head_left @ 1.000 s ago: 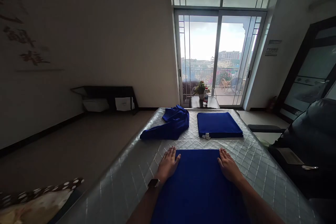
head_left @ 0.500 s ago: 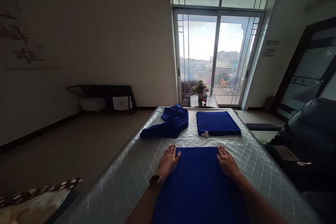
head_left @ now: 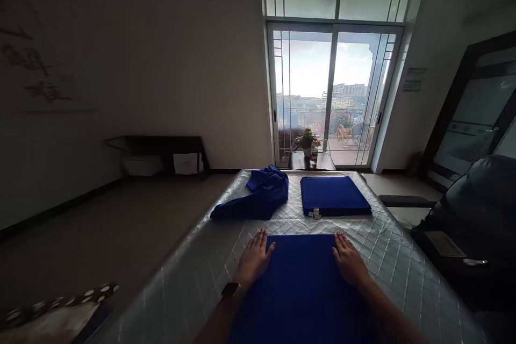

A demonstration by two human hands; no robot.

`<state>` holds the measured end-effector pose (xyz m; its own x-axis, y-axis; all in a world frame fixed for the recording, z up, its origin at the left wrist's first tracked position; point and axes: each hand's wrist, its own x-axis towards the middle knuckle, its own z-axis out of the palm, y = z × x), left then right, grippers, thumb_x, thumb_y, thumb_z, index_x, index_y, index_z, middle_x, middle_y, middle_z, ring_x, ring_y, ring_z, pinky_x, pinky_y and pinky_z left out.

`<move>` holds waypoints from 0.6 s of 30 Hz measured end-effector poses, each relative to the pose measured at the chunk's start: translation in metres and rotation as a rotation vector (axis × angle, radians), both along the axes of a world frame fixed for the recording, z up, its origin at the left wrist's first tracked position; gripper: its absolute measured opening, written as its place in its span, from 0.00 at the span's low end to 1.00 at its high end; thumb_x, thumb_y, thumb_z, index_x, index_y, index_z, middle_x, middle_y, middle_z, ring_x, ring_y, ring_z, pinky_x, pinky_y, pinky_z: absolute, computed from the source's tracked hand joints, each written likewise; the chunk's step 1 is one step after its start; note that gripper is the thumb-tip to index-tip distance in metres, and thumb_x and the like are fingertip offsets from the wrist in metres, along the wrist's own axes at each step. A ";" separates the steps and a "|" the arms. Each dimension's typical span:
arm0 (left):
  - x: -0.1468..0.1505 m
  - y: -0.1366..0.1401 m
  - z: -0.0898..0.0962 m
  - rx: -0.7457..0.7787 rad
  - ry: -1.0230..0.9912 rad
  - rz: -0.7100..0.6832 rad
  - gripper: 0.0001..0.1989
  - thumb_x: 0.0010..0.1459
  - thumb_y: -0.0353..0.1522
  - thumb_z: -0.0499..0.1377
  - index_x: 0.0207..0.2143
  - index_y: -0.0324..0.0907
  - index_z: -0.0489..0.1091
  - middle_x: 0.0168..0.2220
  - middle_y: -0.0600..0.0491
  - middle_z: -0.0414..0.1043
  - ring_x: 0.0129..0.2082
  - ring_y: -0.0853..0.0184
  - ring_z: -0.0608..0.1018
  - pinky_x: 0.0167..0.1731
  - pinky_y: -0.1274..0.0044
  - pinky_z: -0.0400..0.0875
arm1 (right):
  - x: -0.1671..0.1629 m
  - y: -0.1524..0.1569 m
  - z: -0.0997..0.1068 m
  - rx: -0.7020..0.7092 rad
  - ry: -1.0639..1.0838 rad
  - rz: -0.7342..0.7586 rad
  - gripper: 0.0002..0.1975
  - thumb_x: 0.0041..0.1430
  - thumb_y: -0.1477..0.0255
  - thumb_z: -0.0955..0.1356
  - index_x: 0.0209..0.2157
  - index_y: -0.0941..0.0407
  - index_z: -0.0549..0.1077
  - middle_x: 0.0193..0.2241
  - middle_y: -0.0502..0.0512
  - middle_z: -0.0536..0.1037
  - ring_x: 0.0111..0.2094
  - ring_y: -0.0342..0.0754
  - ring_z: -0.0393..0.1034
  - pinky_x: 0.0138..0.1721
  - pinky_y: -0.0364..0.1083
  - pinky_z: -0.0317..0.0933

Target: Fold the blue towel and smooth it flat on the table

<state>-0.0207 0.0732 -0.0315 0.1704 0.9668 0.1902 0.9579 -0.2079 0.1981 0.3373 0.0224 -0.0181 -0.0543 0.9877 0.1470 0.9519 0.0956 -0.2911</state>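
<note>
A flat blue cloth [head_left: 304, 285] lies in front of me on the silver quilted mattress [head_left: 193, 274], its far edge straight. My left hand [head_left: 255, 259] rests flat at its far left corner, fingers stretched out and pointing away, with a dark watch [head_left: 230, 289] on the wrist. Opposite it, my right hand [head_left: 350, 258] lies flat along the far right corner, also open. Farther off on the right is a neatly folded blue stack [head_left: 335, 193] with white tags [head_left: 315, 214] at its near edge. To the left of that stack sits a crumpled blue cloth [head_left: 262, 196].
Beyond the mattress stands a small dark table [head_left: 296, 161] with a potted plant [head_left: 307, 140] and a bottle [head_left: 314, 151], before a glass sliding door [head_left: 306, 75]. A dark chair [head_left: 479, 215] is at the right. Polka-dot fabric [head_left: 60, 301] shows at the lower left.
The whole scene sits slightly lower in view as the camera tilts up. My left hand has shifted slightly left against the cloth's edge; both hands stay flat and open.
</note>
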 end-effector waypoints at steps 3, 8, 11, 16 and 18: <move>0.013 -0.009 0.015 0.005 0.040 -0.008 0.39 0.73 0.51 0.37 0.71 0.29 0.55 0.72 0.35 0.53 0.73 0.51 0.56 0.70 0.59 0.55 | 0.000 -0.002 0.002 -0.003 0.020 0.010 0.34 0.72 0.63 0.51 0.71 0.67 0.54 0.73 0.63 0.53 0.74 0.51 0.42 0.73 0.54 0.41; 0.109 -0.044 0.032 -0.030 0.054 -0.323 0.38 0.73 0.51 0.35 0.72 0.34 0.53 0.73 0.39 0.51 0.73 0.54 0.56 0.70 0.59 0.56 | 0.001 -0.003 0.001 0.012 0.017 0.016 0.33 0.72 0.64 0.51 0.71 0.68 0.54 0.72 0.64 0.54 0.74 0.53 0.43 0.73 0.55 0.42; 0.185 -0.063 0.036 -0.042 -0.012 -0.512 0.37 0.73 0.51 0.35 0.74 0.38 0.50 0.74 0.43 0.50 0.74 0.58 0.54 0.71 0.62 0.53 | 0.004 -0.002 -0.001 0.013 -0.020 0.041 0.32 0.71 0.68 0.52 0.71 0.68 0.55 0.73 0.64 0.52 0.74 0.53 0.43 0.73 0.54 0.42; 0.241 -0.063 0.039 -0.041 -0.101 -0.409 0.39 0.73 0.50 0.31 0.73 0.32 0.50 0.74 0.41 0.50 0.74 0.57 0.51 0.72 0.62 0.50 | 0.009 -0.003 -0.005 0.013 -0.040 0.069 0.33 0.69 0.67 0.55 0.71 0.64 0.54 0.73 0.61 0.51 0.74 0.51 0.43 0.73 0.53 0.43; 0.232 -0.058 0.038 -0.063 -0.079 -0.389 0.39 0.73 0.51 0.31 0.73 0.33 0.51 0.74 0.41 0.50 0.74 0.57 0.51 0.73 0.61 0.50 | 0.008 -0.003 -0.004 0.016 -0.040 0.062 0.32 0.70 0.68 0.54 0.71 0.66 0.55 0.73 0.62 0.51 0.74 0.52 0.44 0.72 0.53 0.43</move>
